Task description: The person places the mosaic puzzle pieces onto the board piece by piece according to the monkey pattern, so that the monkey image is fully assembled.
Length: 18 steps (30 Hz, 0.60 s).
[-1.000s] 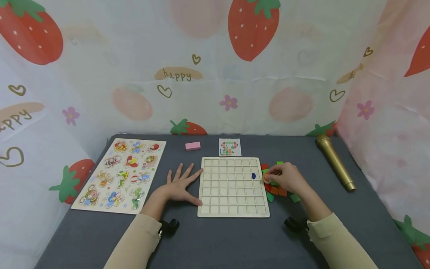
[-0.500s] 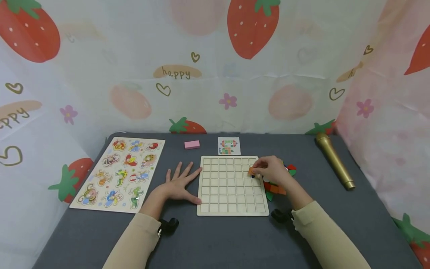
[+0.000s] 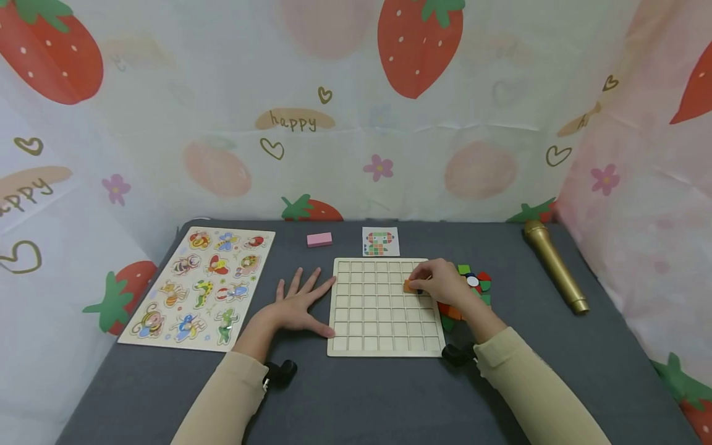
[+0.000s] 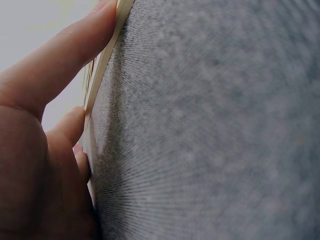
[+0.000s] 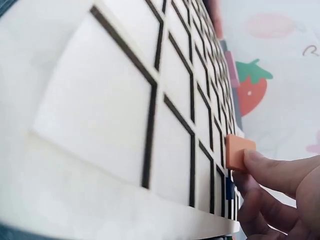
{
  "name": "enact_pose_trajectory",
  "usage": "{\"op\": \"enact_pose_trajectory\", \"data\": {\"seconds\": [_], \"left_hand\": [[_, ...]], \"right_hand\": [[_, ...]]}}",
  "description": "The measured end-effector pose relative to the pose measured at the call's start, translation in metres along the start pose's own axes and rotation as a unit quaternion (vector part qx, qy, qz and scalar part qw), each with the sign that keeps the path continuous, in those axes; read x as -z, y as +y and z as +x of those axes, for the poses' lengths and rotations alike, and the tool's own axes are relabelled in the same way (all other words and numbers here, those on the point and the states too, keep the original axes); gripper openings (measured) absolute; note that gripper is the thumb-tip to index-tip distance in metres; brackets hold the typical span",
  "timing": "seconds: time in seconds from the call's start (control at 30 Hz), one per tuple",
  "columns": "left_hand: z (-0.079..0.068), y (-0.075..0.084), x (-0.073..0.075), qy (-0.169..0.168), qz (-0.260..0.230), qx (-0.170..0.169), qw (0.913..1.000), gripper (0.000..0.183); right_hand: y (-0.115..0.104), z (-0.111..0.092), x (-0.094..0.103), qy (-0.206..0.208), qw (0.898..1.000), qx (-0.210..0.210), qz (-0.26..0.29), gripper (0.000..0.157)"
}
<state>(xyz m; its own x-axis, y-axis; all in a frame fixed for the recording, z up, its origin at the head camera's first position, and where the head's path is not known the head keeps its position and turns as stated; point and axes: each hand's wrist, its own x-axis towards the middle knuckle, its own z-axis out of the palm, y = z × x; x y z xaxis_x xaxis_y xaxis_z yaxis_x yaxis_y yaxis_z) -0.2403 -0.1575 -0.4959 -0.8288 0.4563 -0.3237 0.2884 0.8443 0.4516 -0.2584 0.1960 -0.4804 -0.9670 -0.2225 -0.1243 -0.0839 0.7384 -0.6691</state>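
Pinched by the right hand (image 3: 443, 281), the orange square tile (image 5: 240, 151) has shifted left over the gridded board (image 3: 369, 317), beside the blue piece (image 5: 230, 188), seemingly being lined up; the left hand (image 3: 295, 310), fingers spread, touches the board's edge.

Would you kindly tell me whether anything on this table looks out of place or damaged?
No damage shows. The gold microphone-shaped cylinder lying at the right may be out of place, being unlike the pale wooden grid board and flat coloured tiles.

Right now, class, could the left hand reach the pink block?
Probably yes: the left hand holds nothing, merely touching the grid board, and nothing visible obstructs its way to the pink block.
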Motion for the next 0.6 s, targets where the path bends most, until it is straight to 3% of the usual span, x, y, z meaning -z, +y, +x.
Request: {"op": "enact_pose_trajectory", "data": {"seconds": [0.6], "left_hand": [[0.0017, -0.0009, -0.001, 0.002, 0.0, -0.006, 1.0, 0.118]], "right_hand": [[-0.003, 0.0027, 0.0, -0.012, 0.999, -0.004, -0.038, 0.008]]}}
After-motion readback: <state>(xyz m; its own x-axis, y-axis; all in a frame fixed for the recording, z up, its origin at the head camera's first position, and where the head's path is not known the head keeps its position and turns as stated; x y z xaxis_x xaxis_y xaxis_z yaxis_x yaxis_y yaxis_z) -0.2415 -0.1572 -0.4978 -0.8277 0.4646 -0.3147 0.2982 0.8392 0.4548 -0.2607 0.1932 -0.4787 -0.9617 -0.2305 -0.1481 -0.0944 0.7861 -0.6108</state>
